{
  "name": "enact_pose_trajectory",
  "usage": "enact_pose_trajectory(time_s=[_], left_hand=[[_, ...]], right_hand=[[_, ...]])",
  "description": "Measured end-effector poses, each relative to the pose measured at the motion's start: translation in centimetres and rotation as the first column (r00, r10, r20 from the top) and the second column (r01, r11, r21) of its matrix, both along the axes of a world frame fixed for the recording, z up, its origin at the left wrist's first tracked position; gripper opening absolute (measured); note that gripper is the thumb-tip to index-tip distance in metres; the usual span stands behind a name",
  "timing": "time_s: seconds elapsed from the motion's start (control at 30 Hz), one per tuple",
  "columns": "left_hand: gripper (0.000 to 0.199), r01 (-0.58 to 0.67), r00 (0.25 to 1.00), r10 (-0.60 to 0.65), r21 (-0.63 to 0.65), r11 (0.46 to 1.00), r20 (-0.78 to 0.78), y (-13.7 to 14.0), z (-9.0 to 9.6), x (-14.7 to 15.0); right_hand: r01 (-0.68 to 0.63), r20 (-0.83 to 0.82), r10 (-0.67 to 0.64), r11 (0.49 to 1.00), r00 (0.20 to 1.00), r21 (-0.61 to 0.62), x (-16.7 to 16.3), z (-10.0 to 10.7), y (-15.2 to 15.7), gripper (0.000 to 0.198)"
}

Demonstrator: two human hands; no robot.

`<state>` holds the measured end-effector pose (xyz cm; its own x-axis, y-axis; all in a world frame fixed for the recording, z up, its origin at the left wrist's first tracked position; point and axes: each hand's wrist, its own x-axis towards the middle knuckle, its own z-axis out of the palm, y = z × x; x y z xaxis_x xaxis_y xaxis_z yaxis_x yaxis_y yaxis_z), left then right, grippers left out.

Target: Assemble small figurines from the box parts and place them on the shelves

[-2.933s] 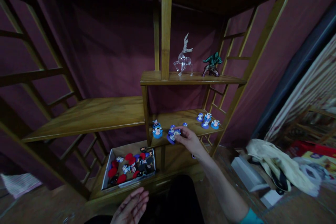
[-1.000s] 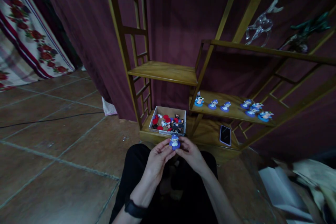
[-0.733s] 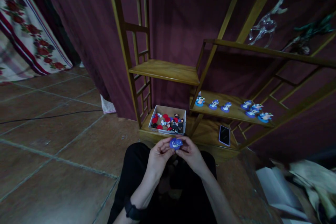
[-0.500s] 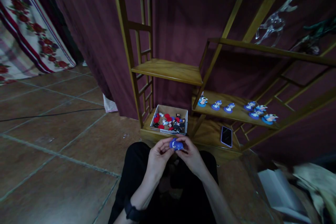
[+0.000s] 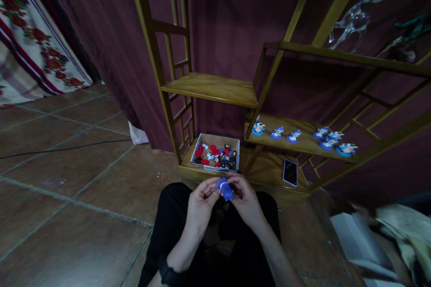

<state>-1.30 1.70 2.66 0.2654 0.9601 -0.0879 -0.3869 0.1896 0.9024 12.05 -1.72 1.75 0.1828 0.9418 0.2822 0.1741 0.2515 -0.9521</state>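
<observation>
The small blue round-based plastic figurine [image 5: 225,189] sits over the lap, pinched between the left hand [image 5: 201,201] and right hand [image 5: 247,198]. Both sets of fingertips grip it from opposite sides, equally close, its blue base tipped toward the viewer.

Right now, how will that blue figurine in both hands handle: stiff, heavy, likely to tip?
The blue figurine probably is rigid and light: fingertips of the left hand and right hand pinch it without strain. Its flat round base suggests it stands steadily, like those on the shelf.
</observation>
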Motion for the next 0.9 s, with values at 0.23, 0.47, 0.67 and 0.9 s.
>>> enact_pose_trajectory(time_s=[0.23,0.47,0.67,0.9], left_hand=[[0.027,0.11,0.986,-0.099,-0.075,0.991,0.138,0.2,-0.8,0.0],[0.024,0.151,0.985,-0.144,-0.072,0.986,0.092,0.5,-0.4,0.0],[0.025,0.144,0.988,-0.131,-0.179,0.973,0.082,0.8,-1.1,-0.1],[0.032,0.215,0.972,-0.185,-0.238,0.947,0.144,1.0,-1.3,-0.2]], right_hand=[[0.022,0.077,-0.025,0.999,0.997,0.028,0.5,0.0,-0.1,0.015],[0.032,0.08,-0.036,0.998,0.996,0.052,0.9,0.2,-0.2,0.014],[0.078,0.046,-0.075,0.995,0.996,-0.066,0.6,-0.6,0.0,0.017],[-0.052,-0.3,-0.014,0.976,0.954,-0.211,0.6,-1.0,0.0,0.021]])
